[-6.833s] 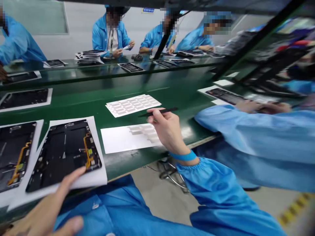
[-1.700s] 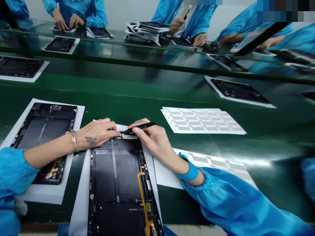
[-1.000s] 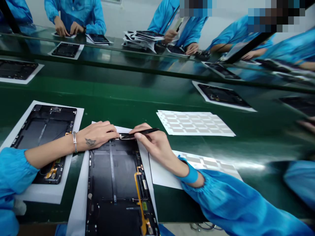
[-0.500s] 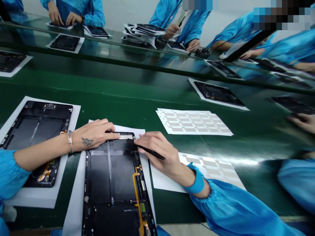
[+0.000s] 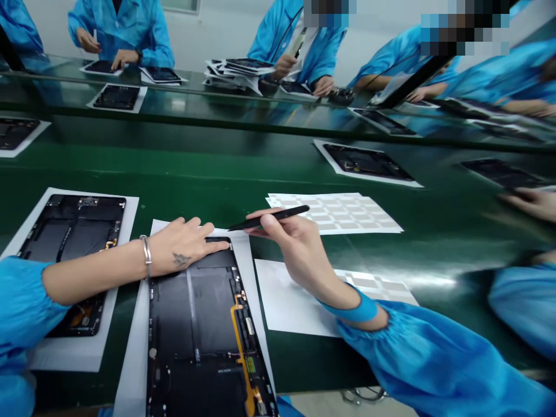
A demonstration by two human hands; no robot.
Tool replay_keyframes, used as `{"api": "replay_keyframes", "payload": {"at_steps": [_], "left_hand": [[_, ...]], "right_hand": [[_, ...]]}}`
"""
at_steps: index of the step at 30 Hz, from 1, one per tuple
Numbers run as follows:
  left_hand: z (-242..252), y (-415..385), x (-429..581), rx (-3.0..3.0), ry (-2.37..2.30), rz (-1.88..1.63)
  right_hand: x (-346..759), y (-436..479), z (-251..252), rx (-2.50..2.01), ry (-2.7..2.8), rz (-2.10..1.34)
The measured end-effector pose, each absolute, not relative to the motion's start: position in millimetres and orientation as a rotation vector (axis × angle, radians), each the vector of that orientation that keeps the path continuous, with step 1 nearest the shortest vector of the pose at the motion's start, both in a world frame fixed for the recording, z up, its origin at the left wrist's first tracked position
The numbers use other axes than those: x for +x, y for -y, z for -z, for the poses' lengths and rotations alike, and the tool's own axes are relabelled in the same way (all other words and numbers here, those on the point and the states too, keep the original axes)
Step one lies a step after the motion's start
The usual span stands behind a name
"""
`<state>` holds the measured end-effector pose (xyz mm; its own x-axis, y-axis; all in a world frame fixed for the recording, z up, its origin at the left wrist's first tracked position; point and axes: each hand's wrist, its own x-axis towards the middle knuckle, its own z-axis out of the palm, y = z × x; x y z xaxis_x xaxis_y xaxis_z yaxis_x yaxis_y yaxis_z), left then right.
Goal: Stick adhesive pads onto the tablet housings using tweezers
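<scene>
A black tablet housing (image 5: pixel 212 313) with an orange ribbon cable along its right side lies in front of me on white paper. Across its top end rests my left hand (image 5: pixel 186 246), fingers stretched out, the index fingertip touching the upper right corner. Under that hand most of the top strip is hidden. My right hand (image 5: pixel 295 237) grips black tweezers (image 5: pixel 278 216) in the air just right of the housing's top edge. Their tips point left, near the left fingertips, with nothing visible in them.
To the left lies a second tablet housing (image 5: pixel 82 226) on paper, partly under my forearm. Two sticker sheets (image 5: pixel 343 211) (image 5: pixel 282 301) lie right. Farther back, another housing (image 5: pixel 369 162) sits on the green bench (image 5: pixel 174 150). A co-worker's hand (image 5: pixel 530 205) is at right.
My right hand has lifted off the housing's corner, turning the tweezers to point left. My left hand has slid right, its index finger now covering where a white strip showed.
</scene>
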<state>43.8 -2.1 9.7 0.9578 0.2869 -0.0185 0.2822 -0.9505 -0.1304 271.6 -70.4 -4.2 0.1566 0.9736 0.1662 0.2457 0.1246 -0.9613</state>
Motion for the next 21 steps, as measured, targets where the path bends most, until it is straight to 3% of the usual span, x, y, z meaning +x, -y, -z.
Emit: {"api": "replay_keyframes", "payload": {"at_steps": [5,12,21], "left_hand": [[-8.5,3.2,33.9,-2.993,0.462,-0.048],[2.5,-3.1,-4.4,-3.263,0.411,0.387],[6.0,-2.6,0.3,-3.238,0.376,0.43]], "right_hand": [[259.1,64.2,1.0,-1.261,1.397,-1.014],[256.9,63.9,20.5,-1.268,1.569,-0.953],[255.8,66.6,16.7,-1.28,1.672,-0.945]]}}
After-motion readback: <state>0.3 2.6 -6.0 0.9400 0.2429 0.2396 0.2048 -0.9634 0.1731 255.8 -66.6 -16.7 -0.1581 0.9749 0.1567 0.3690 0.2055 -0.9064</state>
